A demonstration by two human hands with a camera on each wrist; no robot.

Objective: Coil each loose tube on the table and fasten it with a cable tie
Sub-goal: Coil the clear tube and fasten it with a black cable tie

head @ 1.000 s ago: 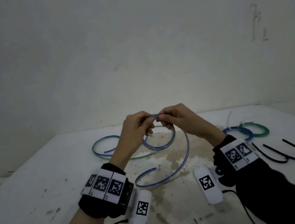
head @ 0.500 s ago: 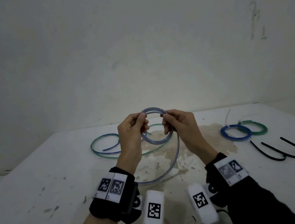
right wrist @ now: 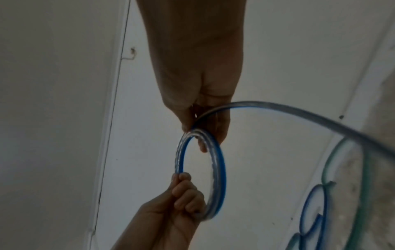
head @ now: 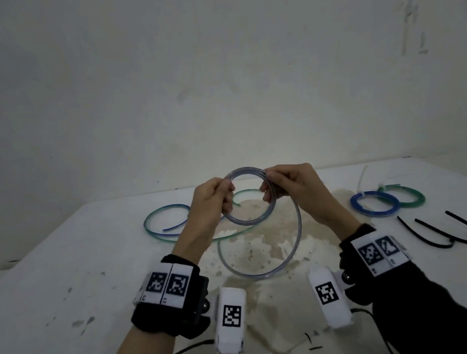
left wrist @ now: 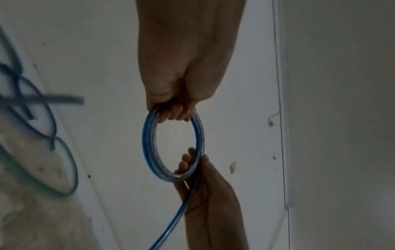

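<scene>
A clear tube with a blue stripe (head: 249, 222) is held above the table as a small ring of two or more turns. My left hand (head: 219, 196) grips the ring's left side, fingers curled round it (left wrist: 173, 115). My right hand (head: 281, 184) pinches the ring's right side (right wrist: 205, 128). The tube's loose tail (head: 289, 255) hangs from the right hand in a wide loop down to the table. Loose green and blue tubes (head: 167, 223) lie on the table behind my left hand. Black cable ties (head: 451, 235) lie at the right.
Two coiled tubes, one blue (head: 375, 203) and one green (head: 408, 199), lie at the right rear, tied. The white table (head: 63, 286) has a brown stained patch in its middle. A pale wall stands close behind the table's far edge.
Both hands have risen and spread apart, and the ring now stands open between them. The hanging tail has shortened and swung in under the hands.
</scene>
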